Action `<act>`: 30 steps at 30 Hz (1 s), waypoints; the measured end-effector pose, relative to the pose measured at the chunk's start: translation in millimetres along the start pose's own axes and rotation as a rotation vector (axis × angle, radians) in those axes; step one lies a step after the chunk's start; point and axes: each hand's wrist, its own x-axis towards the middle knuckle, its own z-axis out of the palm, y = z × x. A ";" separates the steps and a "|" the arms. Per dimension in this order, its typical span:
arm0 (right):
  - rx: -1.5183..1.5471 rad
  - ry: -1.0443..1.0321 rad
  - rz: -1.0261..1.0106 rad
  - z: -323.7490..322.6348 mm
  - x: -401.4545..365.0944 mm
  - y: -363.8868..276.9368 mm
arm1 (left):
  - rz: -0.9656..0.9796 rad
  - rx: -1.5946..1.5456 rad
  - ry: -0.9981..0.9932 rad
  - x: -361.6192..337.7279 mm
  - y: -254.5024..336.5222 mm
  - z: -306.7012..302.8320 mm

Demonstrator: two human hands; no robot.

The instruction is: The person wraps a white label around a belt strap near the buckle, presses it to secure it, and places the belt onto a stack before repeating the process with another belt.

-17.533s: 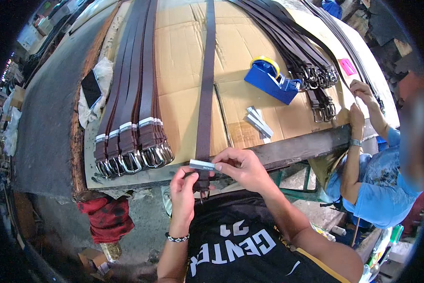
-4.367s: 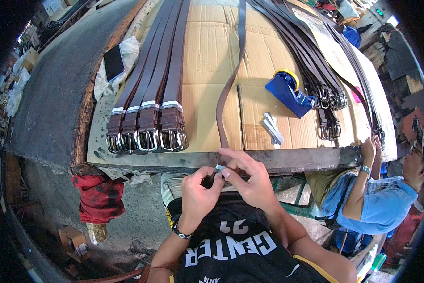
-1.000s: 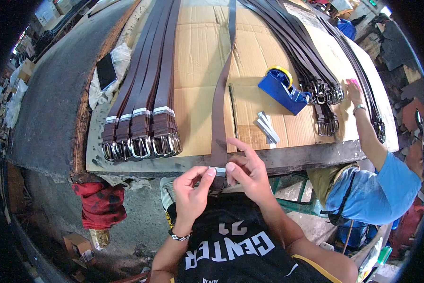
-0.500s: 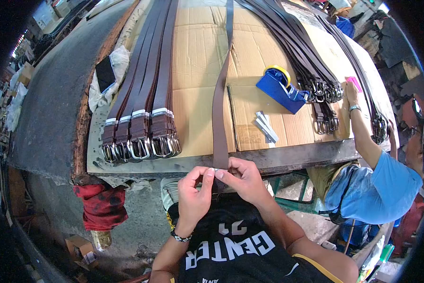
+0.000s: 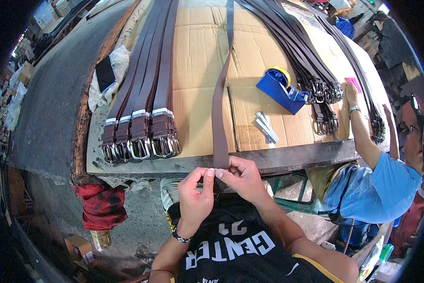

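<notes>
Table edge (image 5: 292,158): belt (image 5: 220,132) between fingers (image 5: 210,174)

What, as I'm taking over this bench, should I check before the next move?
1. Left hand and right hand pinching the belt end at the table edge: ok.
2. White strip fully wrapped: cannot tell, fingers cover it.
3. Belt clear of finished belts: ok.
4. Spare strips beside the belt: ok.
5. Tape dispenser standing right of the belt: ok.
6. Co-worker's hand away from the belt: ok.
</notes>
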 end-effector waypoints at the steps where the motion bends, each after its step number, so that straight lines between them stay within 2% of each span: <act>1: -0.016 0.004 -0.002 -0.5 1.1 2.5 | 0.026 0.010 0.007 0.3 -0.5 1.2; 5: -0.130 -0.066 0.057 -10.2 2.2 1.2 | -0.061 -0.005 -0.017 -1.1 -2.4 -1.0; 8: -0.050 -0.138 0.095 -17.5 3.1 9.2 | -0.142 -0.068 -0.026 -1.8 -2.6 -3.8; 13: -0.052 -0.081 0.083 -15.6 0.8 14.3 | -0.111 -0.152 -0.061 -1.2 -8.8 -3.1; 17: -0.014 -0.065 0.064 -9.8 1.4 12.4 | -0.078 -0.077 -0.052 1.4 -8.1 -6.0; 21: -0.085 -0.069 0.037 -13.9 0.8 20.6 | -0.196 -0.255 -0.119 5.4 -10.1 -10.6; 30: -0.043 -0.122 0.033 -15.0 2.0 19.5 | -0.162 -0.148 -0.119 4.0 -12.8 -16.6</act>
